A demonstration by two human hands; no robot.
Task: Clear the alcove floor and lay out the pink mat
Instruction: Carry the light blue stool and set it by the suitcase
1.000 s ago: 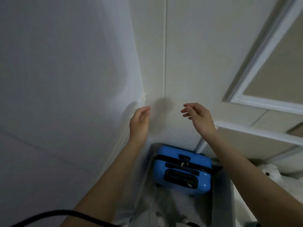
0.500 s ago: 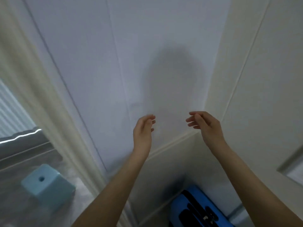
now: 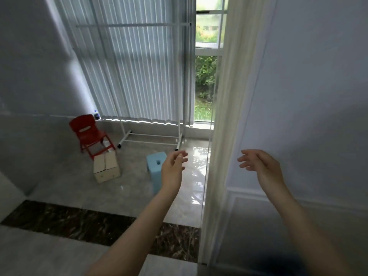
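Head view looks down into the window alcove, where the left hand [image 3: 174,168] and the right hand [image 3: 258,166] both hang in the air with fingers loosely spread, holding nothing; the right one hovers in front of the wall [image 3: 318,96], the left above the blue stool [image 3: 156,169]. No pink mat shows anywhere in view, so it has to be fetched from elsewhere once the floor [image 3: 139,188] is bare. Clearing appears to be the step in hand, and the stool is the nearest thing, standing just beside the glossy strip of tile by the curtain [image 3: 223,116]. Grasping it by both sides of the seat and lifting it clear, not dragging it, would spare the polished tile. Further in stand a cardboard box [image 3: 106,166], touching or nearly touching the front leg of a red chair [image 3: 89,134], and a white clothes rack [image 3: 151,136] by the blinds; the rack seems to stand on wheels and would best be rolled out last
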